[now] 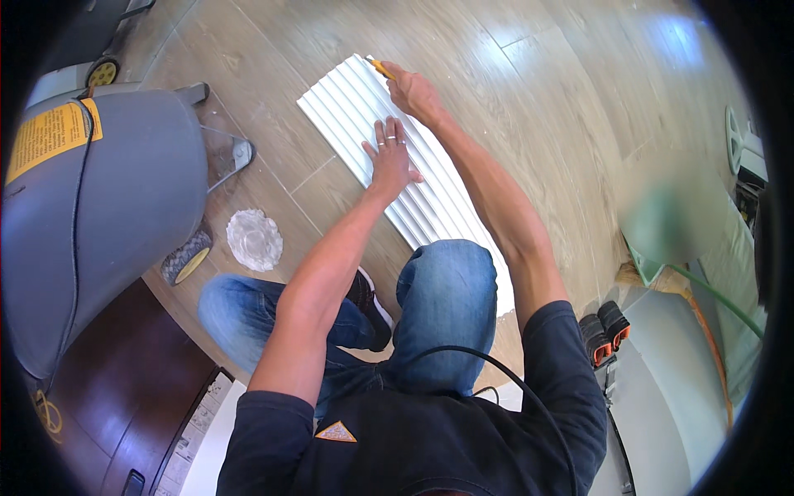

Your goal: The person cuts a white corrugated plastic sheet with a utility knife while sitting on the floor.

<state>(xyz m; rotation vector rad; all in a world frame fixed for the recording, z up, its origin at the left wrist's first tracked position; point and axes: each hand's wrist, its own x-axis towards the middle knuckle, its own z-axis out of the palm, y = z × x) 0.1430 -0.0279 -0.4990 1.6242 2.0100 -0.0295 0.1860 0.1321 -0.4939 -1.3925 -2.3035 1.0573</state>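
A long white ribbed panel point(438, 192) lies on the wood-look floor, slanting from far left to near right. My left hand point(391, 159) presses flat on its ribs, fingers spread, with rings showing. At the panel's far end my right hand point(413, 93) is closed around a yellow-handled cutter point(382, 69), which looks like a utility knife. Its tip is at the panel's far right corner; the blade is too small to make out. My bent knee point(451, 285) is over the near part of the panel and hides some of it.
A large grey wheeled bin or machine point(149, 182) stands at the left. Near its wheel a whitish round patch point(254, 240) lies on the floor. To the right are black-and-orange tool batteries or similar blocks point(605, 332), a green hose point(718, 299) and translucent sheeting point(703, 223).
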